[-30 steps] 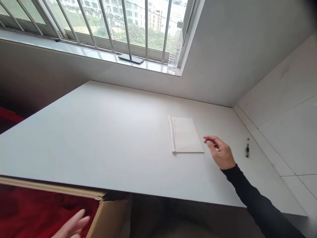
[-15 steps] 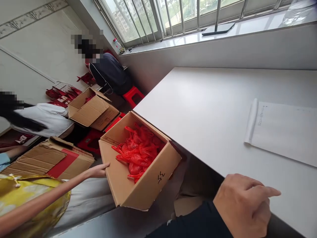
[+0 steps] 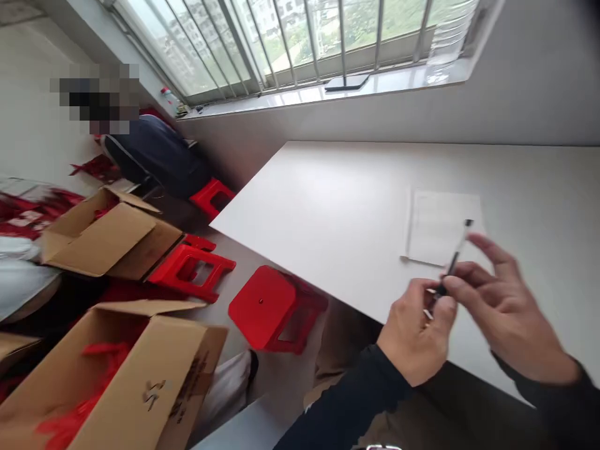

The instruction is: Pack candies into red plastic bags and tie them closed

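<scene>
Pen (image 3: 453,262) — light, stiff and smooth, I judge; best gripped along the barrel. My left hand (image 3: 416,337) and right hand (image 3: 509,306) both pinch its lower part.

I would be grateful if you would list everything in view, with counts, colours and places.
Pen: one, black and clear, right of centre
Table: one, white, centre to right
Paper: one, white, on the table
Stools: at least three, red, left of the table
Boxes: at least two, brown, left side
Bags: uncounted, red, in the nearest box
Blurred goods: several, red, far left
Window: one, silver-barred, beyond the table
Sill: one, white, below the window
Bottles: two, clear, on the sill
Flat object: one, dark-edged, on the sill
Co-workers: at least two, dark and white clothing, left
Left hand: one, bare, holding the pen
Right hand: one, bare, holding the pen
Sleeves: two, dark, below the hands
</scene>
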`<state>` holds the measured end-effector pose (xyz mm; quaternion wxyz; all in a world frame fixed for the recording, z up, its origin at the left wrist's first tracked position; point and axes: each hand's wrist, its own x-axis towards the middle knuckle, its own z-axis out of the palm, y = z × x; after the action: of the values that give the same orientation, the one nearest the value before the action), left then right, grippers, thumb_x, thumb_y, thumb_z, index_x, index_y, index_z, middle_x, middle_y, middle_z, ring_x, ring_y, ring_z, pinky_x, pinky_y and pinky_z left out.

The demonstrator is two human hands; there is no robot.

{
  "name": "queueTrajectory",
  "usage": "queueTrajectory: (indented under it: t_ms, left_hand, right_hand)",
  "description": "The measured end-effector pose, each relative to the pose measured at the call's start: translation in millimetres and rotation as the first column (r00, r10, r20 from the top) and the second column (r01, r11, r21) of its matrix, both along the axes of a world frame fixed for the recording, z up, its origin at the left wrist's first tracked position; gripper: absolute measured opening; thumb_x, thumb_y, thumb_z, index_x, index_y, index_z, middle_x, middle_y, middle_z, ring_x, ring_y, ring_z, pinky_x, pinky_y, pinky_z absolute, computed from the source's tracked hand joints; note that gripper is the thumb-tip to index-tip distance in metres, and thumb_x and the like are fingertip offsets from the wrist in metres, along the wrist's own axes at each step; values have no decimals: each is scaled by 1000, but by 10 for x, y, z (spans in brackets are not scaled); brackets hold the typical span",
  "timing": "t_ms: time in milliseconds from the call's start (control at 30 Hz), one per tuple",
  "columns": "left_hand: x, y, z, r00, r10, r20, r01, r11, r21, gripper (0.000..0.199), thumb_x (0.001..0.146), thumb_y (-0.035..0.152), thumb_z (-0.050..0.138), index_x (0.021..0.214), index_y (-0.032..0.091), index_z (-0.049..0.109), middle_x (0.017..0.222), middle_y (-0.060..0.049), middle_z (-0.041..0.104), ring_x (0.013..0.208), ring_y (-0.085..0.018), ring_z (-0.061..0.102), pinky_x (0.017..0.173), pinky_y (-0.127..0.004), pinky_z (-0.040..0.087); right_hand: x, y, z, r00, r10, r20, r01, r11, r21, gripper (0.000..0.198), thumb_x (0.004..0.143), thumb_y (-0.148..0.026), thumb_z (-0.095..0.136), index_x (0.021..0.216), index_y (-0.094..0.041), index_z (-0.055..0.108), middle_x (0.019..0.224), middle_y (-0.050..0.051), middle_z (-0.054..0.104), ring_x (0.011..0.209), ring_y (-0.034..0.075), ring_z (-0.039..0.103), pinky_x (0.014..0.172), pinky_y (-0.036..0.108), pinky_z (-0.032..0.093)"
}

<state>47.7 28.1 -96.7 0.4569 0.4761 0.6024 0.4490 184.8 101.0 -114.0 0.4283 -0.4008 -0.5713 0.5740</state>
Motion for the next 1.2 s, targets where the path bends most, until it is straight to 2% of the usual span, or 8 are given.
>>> queueTrajectory:
  t_ms: [133,267,433,533,633,800,967,1200]
  left_hand:
    - [-163,28,-3,991,-7,-134,7,1000,-5,31,103,47,37,98,22,54,79,1,58,69,-13,51,68,-29,39]
    - [-334,-53,-61,955,-158,-251,156,987,-28,36,104,46,32,79,23,42,68,3,43,62,-13,39,62,-30,30]
    - [-515,-30,-138,934,-108,-340,103,994,-33,39,106,42,22,73,24,30,64,4,34,57,-15,36,56,-30,31]
    - [-555,309,-266,863,-10,-506,107,981,164,29,105,37,31,81,24,41,78,0,50,77,-17,52,71,-30,43]
    - [-505,771,-481,831,99,-548,46,969,245,11,98,32,46,93,22,46,94,-5,57,101,-24,54,90,-39,44]
    - [-392,1258,-758,744,297,-598,-164,950,267,14,88,21,57,88,22,42,92,-6,56,93,-27,52,86,-47,42]
    - [-343,1211,-772,738,319,-595,-186,943,274,22,82,12,57,84,24,39,86,-3,57,86,-24,54,83,-43,43]
    - [-299,849,-778,767,289,-573,-114,940,321,17,88,12,54,89,24,41,92,-5,58,94,-25,57,84,-43,48]
  right_hand:
    - [-228,-2,35,988,147,-39,-148,988,-36,24,98,-47,60,103,-24,67,91,3,59,76,16,60,70,28,57]
    - [-174,135,34,994,103,44,-103,995,3,40,102,-51,50,80,-20,61,74,0,51,59,12,48,57,27,48]
    - [138,671,41,931,-317,-178,324,946,8,37,96,-58,57,98,-23,65,72,0,56,60,15,58,49,26,50]
    - [86,957,-64,968,-250,-24,251,967,52,44,90,-61,64,105,-20,69,89,7,68,80,21,67,59,30,59]
    - [-75,1139,-248,968,-244,56,239,968,78,43,83,-57,74,99,-17,68,86,7,69,78,20,67,59,29,59]
    - [-157,1339,-515,959,-269,89,262,962,78,47,84,-57,71,107,-16,68,85,7,71,78,20,69,68,34,61]
    - [-48,1370,-632,945,-312,96,310,950,37,42,86,-55,68,103,-17,68,86,6,70,76,18,68,68,34,62]
    - [21,996,-559,946,-281,159,283,959,13,31,90,-47,68,104,-19,70,83,5,69,74,18,65,66,31,58]
